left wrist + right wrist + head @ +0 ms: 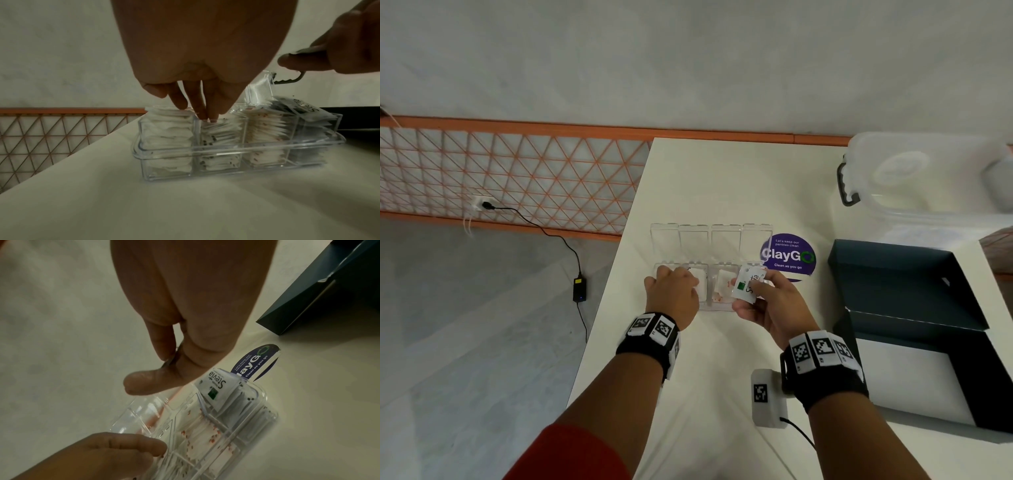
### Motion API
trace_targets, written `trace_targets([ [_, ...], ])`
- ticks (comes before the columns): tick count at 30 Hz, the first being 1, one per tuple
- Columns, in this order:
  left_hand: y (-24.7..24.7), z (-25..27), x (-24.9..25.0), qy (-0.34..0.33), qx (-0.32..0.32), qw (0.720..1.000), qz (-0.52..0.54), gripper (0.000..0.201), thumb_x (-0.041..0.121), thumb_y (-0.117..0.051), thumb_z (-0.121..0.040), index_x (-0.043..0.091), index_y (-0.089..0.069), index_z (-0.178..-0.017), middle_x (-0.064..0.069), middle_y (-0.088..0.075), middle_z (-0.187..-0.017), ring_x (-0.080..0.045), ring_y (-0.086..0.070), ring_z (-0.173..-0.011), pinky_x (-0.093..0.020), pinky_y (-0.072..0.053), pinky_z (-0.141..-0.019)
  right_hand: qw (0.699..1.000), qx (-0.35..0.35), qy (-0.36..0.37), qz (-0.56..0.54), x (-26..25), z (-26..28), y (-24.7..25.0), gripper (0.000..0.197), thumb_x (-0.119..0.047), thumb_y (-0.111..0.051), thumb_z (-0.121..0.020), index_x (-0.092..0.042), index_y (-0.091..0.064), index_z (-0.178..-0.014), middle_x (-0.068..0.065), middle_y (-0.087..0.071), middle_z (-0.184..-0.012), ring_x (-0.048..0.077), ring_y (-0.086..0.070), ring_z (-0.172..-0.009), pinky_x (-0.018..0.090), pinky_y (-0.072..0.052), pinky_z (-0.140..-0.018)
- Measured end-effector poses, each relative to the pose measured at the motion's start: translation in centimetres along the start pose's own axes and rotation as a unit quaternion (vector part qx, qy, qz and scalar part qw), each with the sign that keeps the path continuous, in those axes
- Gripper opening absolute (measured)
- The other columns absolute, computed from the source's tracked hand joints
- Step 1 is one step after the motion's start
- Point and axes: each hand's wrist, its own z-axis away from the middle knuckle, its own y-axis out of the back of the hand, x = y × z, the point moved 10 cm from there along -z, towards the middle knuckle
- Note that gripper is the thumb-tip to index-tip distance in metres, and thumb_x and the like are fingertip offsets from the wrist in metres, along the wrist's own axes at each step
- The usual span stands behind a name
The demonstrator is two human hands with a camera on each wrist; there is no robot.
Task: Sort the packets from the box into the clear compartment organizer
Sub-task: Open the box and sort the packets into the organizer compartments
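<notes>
Table [688,178] beside orange lattice railing [517,171]

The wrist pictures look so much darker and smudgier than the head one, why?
Left wrist view: dim, and the left hand is close and dark, with the organizer smeared at its right end. Right wrist view: dim too, the right hand looming soft and large. Head view: brighter, edges bent by the wide lens.

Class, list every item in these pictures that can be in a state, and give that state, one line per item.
organizer: lid open, four compartments stacked with packets
Stevia packet: pinched above the rightmost compartment
right hand: pinches the Stevia packet
left hand: fingertips press on packets in the left compartments
dark box: open
clear tub: lid on
charger: plugged in
</notes>
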Motion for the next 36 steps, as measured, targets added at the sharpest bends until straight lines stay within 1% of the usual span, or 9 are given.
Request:
trace_targets([
  [4, 1.8, 0.2, -0.1, 0.004, 0.070, 0.996, 0.056, 0.031, 0.019, -0.049, -0.090, 0.029, -0.066, -0.114, 0.011, -0.057, -0.122, -0.019, -0.042, -0.113, -0.033, -0.022, -0.081, 1.000, 0.005, -0.005, 0.009, 0.0, 0.1, 0.3, 0.011, 0.003, -0.051, -0.098, -0.005, -0.059, -0.094, 0.017, -0.071, -0.082, 0.026, -0.068, -0.056, 0.028, -0.058, -0.051],
  [6, 3.2, 0.5, 0.3, -0.010, 0.113, 0.982, 0.150, 0.027, 0.015, -0.053, -0.088, 0.027, -0.068, -0.107, 0.009, -0.058, -0.113, -0.014, -0.049, -0.102, -0.029, -0.027, -0.081, 1.000, 0.008, -0.006, 0.018, 0.0, 0.1, 0.5, 0.011, 0.003, -0.053, -0.097, -0.003, -0.061, -0.095, 0.018, -0.072, -0.084, 0.026, -0.067, -0.057, 0.027, -0.058, -0.053],
  [10, 2.9, 0.8, 1.7, 0.007, 0.039, 0.875, 0.482, 0.017, 0.014, -0.066, -0.085, 0.030, -0.064, -0.091, 0.009, -0.067, -0.093, -0.005, -0.064, -0.070, -0.021, -0.051, -0.068, 0.999, 0.014, 0.005, 0.036, -0.2, 0.2, 0.5, 0.011, 0.005, -0.057, -0.093, 0.001, -0.064, -0.102, 0.017, -0.067, -0.080, 0.024, -0.060, -0.056, 0.027, -0.057, -0.055],
  [15, 1.7, 0.7, 3.3, 0.028, -0.041, 0.796, 0.603, 0.020, 0.001, -0.072, -0.079, 0.017, -0.063, -0.088, -0.002, -0.073, -0.085, -0.016, -0.069, -0.069, -0.026, -0.055, -0.063, 0.995, 0.042, 0.040, 0.081, -1.0, 0.5, 1.1, 0.013, 0.007, -0.065, -0.089, -0.006, -0.068, -0.093, 0.014, -0.068, -0.080, 0.022, -0.064, -0.068, 0.025, -0.059, -0.058],
  [18, 1.3, 0.8, 4.4, -0.001, -0.078, 0.820, 0.567, 0.025, 0.007, -0.077, -0.076, 0.030, -0.071, -0.082, 0.003, -0.071, -0.092, -0.012, -0.069, -0.073, -0.025, -0.056, -0.067, 0.992, 0.048, 0.052, 0.101, -1.3, 0.7, 1.4, 0.014, 0.005, -0.068, -0.088, -0.008, -0.069, -0.093, 0.011, -0.071, -0.076, 0.022, -0.066, -0.069, 0.024, -0.058, -0.057],
  [21, 1.5, 0.4, 4.4, 0.009, -0.047, 0.850, 0.525, 0.034, 0.006, -0.078, -0.076, 0.038, -0.070, -0.087, 0.011, -0.069, -0.096, -0.006, -0.067, -0.070, -0.024, -0.055, -0.068, 0.993, 0.066, 0.051, 0.085, -1.4, 0.6, 1.9, 0.018, 0.007, -0.067, -0.088, -0.004, -0.067, -0.102, 0.013, -0.072, -0.081, 0.021, -0.068, -0.067, 0.025, -0.059, -0.058],
  [26, 2.6, -0.4, 4.4, 0.020, 0.003, 0.869, 0.495, 0.030, 0.008, -0.072, -0.082, 0.032, -0.070, -0.100, 0.019, -0.067, -0.097, -0.001, -0.066, -0.074, -0.015, -0.051, -0.062, 0.988, 0.139, 0.055, 0.039, -1.8, 0.4, 5.0, 0.019, 0.005, -0.069, -0.086, -0.007, -0.065, -0.101, 0.012, -0.073, -0.081, 0.020, -0.070, -0.064, 0.027, -0.057, -0.058],
  [32, 1.9, -1.3, 6.0, 0.028, -0.004, 0.891, 0.454, 0.032, 0.014, -0.073, -0.083, 0.020, -0.068, -0.114, 0.004, -0.068, -0.107, -0.010, -0.067, -0.084, -0.021, -0.051, -0.078, 0.983, 0.159, 0.055, 0.078, -1.5, -0.5, 7.1, 0.010, -0.004, -0.066, -0.093, -0.012, -0.069, -0.097, 0.007, -0.072, -0.091, 0.015, -0.070, -0.064, 0.023, -0.056, -0.056],
  [36, 1.0, -2.2, 8.0, 0.002, -0.016, 0.935, 0.356, 0.036, 0.014, -0.070, -0.085, 0.015, -0.066, -0.121, -0.005, -0.065, -0.114, -0.018, -0.064, -0.093, -0.023, -0.047, -0.083, 0.963, 0.164, 0.084, 0.199, -2.1, -1.0, 7.0, 0.020, -0.004, -0.059, -0.095, -0.016, -0.073, -0.103, 0.000, -0.071, -0.084, 0.016, -0.066, -0.070, 0.023, -0.055, -0.060],
])
